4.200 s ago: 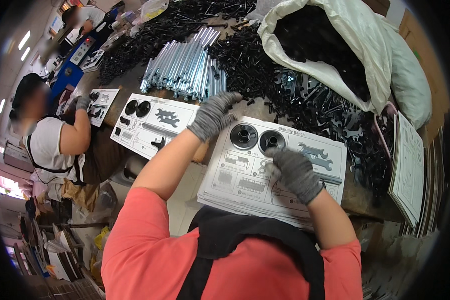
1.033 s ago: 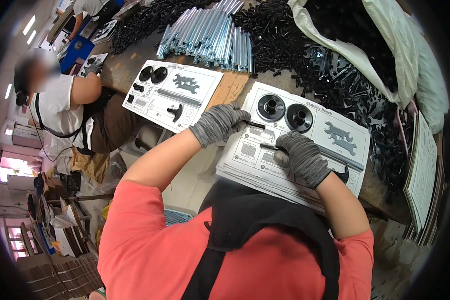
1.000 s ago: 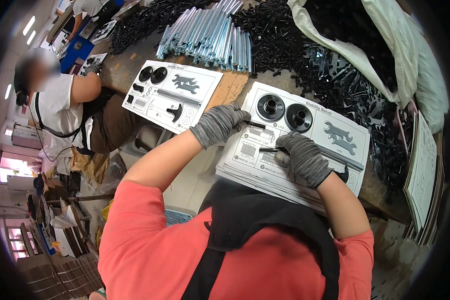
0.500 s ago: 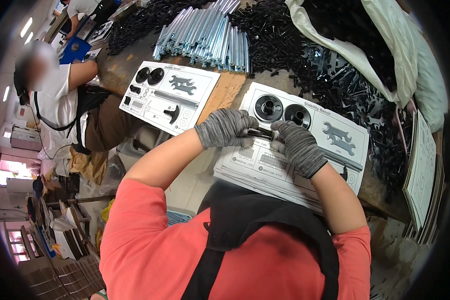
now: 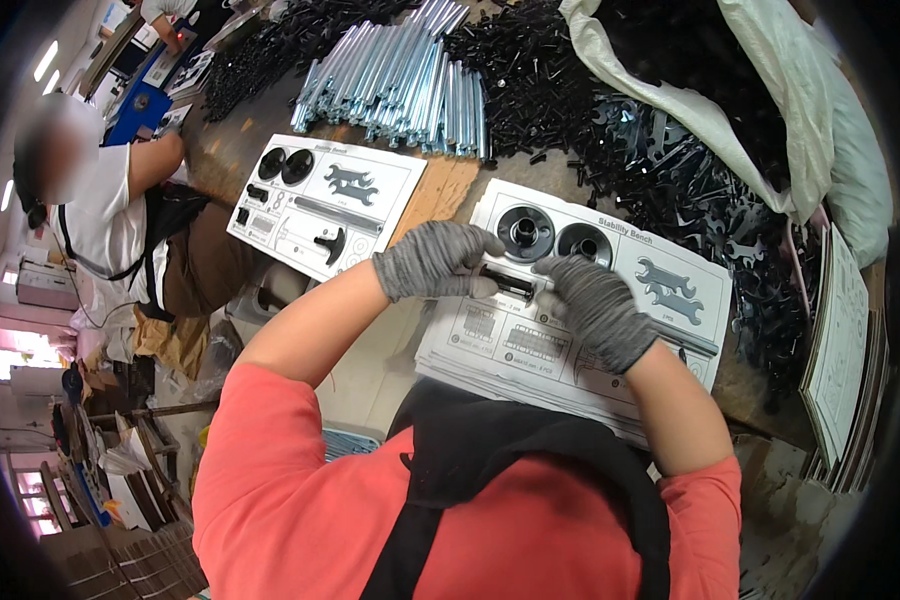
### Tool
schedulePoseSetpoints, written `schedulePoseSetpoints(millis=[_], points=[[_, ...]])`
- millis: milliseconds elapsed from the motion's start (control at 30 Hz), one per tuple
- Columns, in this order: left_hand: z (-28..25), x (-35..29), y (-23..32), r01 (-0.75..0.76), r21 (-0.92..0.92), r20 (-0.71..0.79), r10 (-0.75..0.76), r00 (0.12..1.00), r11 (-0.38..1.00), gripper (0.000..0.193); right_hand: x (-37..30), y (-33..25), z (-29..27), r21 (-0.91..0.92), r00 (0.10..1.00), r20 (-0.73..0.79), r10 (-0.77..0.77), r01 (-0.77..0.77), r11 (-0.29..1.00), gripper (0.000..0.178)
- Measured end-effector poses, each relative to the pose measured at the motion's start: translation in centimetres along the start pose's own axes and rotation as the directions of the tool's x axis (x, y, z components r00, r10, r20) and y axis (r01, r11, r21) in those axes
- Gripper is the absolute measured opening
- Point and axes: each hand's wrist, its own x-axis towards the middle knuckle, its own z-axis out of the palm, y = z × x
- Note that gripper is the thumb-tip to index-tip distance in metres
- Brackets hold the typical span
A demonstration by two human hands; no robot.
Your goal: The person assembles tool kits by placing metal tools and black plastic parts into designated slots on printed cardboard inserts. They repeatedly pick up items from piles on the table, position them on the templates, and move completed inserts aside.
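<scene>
Close to the near edge of the card stack [image 5: 710,285] comes your black apron [image 5: 460,440], so let no cloth drag the top card. Your gloved left hand [image 5: 435,262] and gloved right hand [image 5: 600,312] are both over the stack, fingers curled toward opposite ends of the black bolts [image 5: 510,284]; I cannot tell whether either grip is clamped or merely rests there. The bolts, seemingly more than one, lie over the stack's upper left part, just below the black flanged discs [image 5: 525,235]. You would do well to steady both ends together, square the bolts with the print, and release gently so that nothing rolls; mind your knuckles against the discs' raised hubs. Toward the stack's right side are two open-ended wrenches [image 5: 665,277] and a grey tube [image 5: 685,334]. Left of the stack, a second card [image 5: 395,200] bears similar parts on the scuffed, dark bench [image 5: 220,150]. Beyond the stack are a heap of bright metal tubes [image 5: 400,85], a heap of loose bolts [image 5: 520,80] and, farther right, a wrench heap [image 5: 660,140] below a white sack [image 5: 815,120]. Well off to the stack's left sits a co-worker [image 5: 110,210], with a blue machine [image 5: 142,112] farther back.
</scene>
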Motion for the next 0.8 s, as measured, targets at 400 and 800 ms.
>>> schedulePoseSetpoints(millis=[400, 800], points=[[-1.9, 14.9, -6.0, 0.096, 0.361, -0.075, -0.074, 0.994, 0.928, 0.034, 10.9, 7.8, -5.7, -0.619, 0.966, 0.260, 0.018, 0.152, 0.770, 0.024], [0.7, 19.9, -4.2, 0.239, 0.418, -0.003, -0.261, 0.965, 0.877, 0.028, 9.0, 8.6, -7.2, 0.028, 0.991, -0.136, 0.008, -0.004, 1.000, 0.018]])
